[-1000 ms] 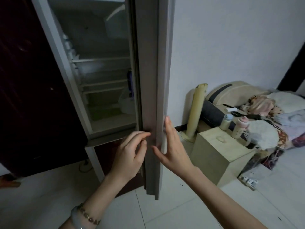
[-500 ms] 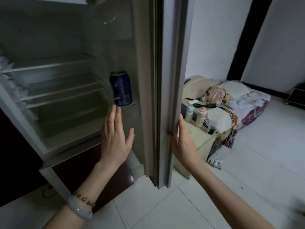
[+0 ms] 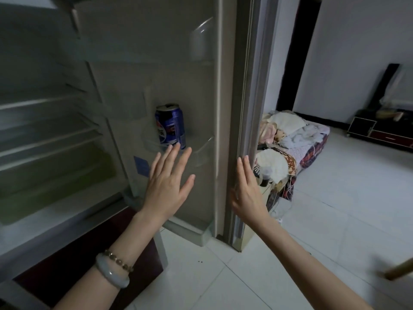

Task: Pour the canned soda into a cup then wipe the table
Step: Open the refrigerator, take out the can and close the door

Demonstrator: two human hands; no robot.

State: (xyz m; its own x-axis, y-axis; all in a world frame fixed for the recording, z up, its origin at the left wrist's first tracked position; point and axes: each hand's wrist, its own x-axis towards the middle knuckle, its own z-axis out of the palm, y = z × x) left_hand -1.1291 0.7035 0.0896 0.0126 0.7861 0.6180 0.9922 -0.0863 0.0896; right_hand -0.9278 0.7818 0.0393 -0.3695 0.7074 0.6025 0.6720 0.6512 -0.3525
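Left hand (image 3: 168, 183) is rising closer to the soda can (image 3: 171, 126), fingers spread, empty; right hand (image 3: 245, 189) is lying flat along the fridge door (image 3: 243, 108) edge — can is standing in the door shelf's corner; likely cold, slick, thin-walled — grip mid-body.

Both forearms are bare, with no sleeves in view. The left wrist carries two bracelets side by side: a thick, smooth, pale grey-green bangle (image 3: 112, 274) with a glossy, stone-like look, and just above it, toward the left hand (image 3: 168, 184), a thin string of small brownish beads (image 3: 118, 260). The right hand (image 3: 247, 190) and its wrist wear nothing. The fingernails are short and unpainted.
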